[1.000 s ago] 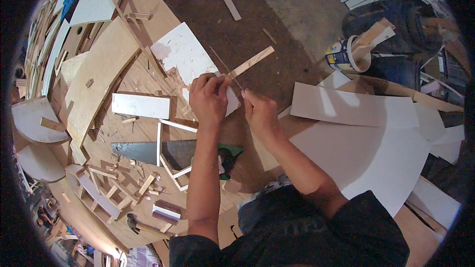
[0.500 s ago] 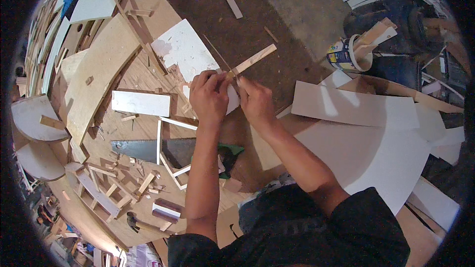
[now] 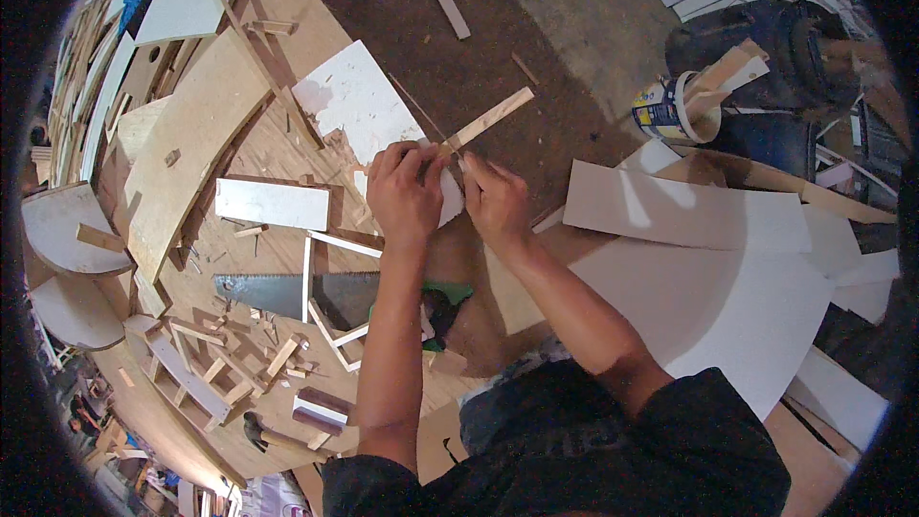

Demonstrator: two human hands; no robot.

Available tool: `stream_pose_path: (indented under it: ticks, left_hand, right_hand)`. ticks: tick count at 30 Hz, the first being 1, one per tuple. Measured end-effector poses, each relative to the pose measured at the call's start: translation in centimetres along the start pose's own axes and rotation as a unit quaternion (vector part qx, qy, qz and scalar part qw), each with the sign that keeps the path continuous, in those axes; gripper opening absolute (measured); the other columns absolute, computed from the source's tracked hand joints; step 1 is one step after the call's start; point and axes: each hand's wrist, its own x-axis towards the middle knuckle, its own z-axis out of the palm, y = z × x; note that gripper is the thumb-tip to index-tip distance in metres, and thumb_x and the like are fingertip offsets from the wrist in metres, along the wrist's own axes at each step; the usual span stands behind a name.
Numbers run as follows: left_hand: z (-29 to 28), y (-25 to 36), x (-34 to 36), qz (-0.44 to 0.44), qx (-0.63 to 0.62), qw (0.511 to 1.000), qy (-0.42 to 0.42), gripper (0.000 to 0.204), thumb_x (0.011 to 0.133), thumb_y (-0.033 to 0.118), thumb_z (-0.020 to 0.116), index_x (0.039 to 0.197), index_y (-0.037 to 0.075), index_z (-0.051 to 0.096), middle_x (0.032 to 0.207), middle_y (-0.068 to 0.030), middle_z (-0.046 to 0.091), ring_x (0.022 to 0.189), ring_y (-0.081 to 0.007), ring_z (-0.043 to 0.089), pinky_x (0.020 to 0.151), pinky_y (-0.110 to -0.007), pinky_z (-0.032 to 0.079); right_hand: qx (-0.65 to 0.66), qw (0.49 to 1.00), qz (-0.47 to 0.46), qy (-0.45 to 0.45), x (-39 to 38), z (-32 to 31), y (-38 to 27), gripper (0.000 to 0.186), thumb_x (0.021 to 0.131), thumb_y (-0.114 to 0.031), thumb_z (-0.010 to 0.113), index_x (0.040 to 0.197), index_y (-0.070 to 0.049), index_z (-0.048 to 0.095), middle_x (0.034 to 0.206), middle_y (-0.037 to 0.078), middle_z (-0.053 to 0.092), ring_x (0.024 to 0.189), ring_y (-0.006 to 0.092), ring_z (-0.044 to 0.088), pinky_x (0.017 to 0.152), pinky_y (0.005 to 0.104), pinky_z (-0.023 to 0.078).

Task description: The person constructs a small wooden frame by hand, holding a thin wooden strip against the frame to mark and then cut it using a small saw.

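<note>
My left hand (image 3: 407, 193) is closed on a narrow wooden strip (image 3: 493, 121), pressing it down at the edge of a white board (image 3: 359, 101). The strip's far end sticks out past the bench edge, over the floor. In my right hand (image 3: 496, 199) is one end of a thin, narrow blade (image 3: 418, 109), which looks like a saw blade. It lies across the strip right beside my left fingertips and slants away to the far left. My fingers hide the blade's held end and part of the strip.
A handsaw (image 3: 268, 295) lies left of my left forearm, partly under a white wooden frame (image 3: 308, 278). A hammer (image 3: 273, 435), a white block (image 3: 272, 203) and several wood offcuts share the bench. Right are white sheets (image 3: 684, 206) and a bucket (image 3: 704, 120) holding wood pieces.
The blade has shifted slightly toward me along its length, with my right hand still on it. My left hand and the strip stay nearly in place.
</note>
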Motion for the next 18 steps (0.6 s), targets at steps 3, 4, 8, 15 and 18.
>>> stream_pose_path:
  ticks: [3,4,8,15,18]
  left_hand:
    - [-0.2,0.1,0.1,0.004,0.008,1.000,-0.010,0.011,0.082,0.015,0.084,0.091,0.010,0.080,0.097,-0.0076,0.072,0.091,-0.0290,0.069,0.079,-0.040,0.055]
    - [-0.3,0.2,0.2,0.016,0.009,1.000,-0.012,0.011,0.082,0.016,0.084,0.090,0.010,0.080,0.097,-0.0074,0.072,0.091,-0.0290,0.069,0.079,-0.040,0.055]
    - [-0.2,-0.1,-0.1,0.010,0.000,1.000,-0.002,0.012,0.082,0.016,0.085,0.091,0.010,0.080,0.098,-0.0070,0.072,0.091,-0.0289,0.069,0.079,-0.041,0.055]
    - [0.0,0.0,0.0,0.015,0.000,1.000,0.014,0.014,0.079,0.013,0.084,0.092,0.010,0.079,0.096,-0.0056,0.071,0.090,-0.0277,0.068,0.080,-0.040,0.053]
    - [0.2,0.0,0.1,0.016,-0.016,1.000,0.016,0.014,0.079,0.012,0.084,0.092,0.011,0.079,0.094,-0.0045,0.070,0.088,-0.0267,0.066,0.081,-0.040,0.052]
  right_hand:
    - [-0.007,0.999,-0.040,0.030,0.1,0.9,0.9,0.022,0.094,-0.001,0.069,0.115,0.002,0.074,0.089,0.023,0.072,0.077,0.0394,0.072,0.064,0.0429,0.057]
    - [0.006,0.998,-0.041,0.043,-0.4,0.9,1.4,0.022,0.094,-0.001,0.069,0.115,0.002,0.074,0.089,0.023,0.072,0.076,0.0395,0.072,0.064,0.0430,0.056]
    - [-0.002,1.000,-0.003,-0.016,1.1,0.1,-1.0,0.020,0.093,-0.001,0.069,0.113,0.003,0.074,0.089,0.023,0.072,0.075,0.0392,0.072,0.063,0.0436,0.056]
    - [0.003,1.000,0.003,0.016,-0.5,-0.5,-0.7,0.018,0.095,-0.003,0.068,0.111,0.002,0.073,0.088,0.024,0.071,0.078,0.0398,0.072,0.062,0.0457,0.055]
    - [-0.001,0.999,0.023,-0.037,1.3,-0.9,-1.8,0.017,0.095,-0.003,0.067,0.110,0.001,0.073,0.091,0.025,0.071,0.080,0.0421,0.072,0.065,0.0474,0.056]
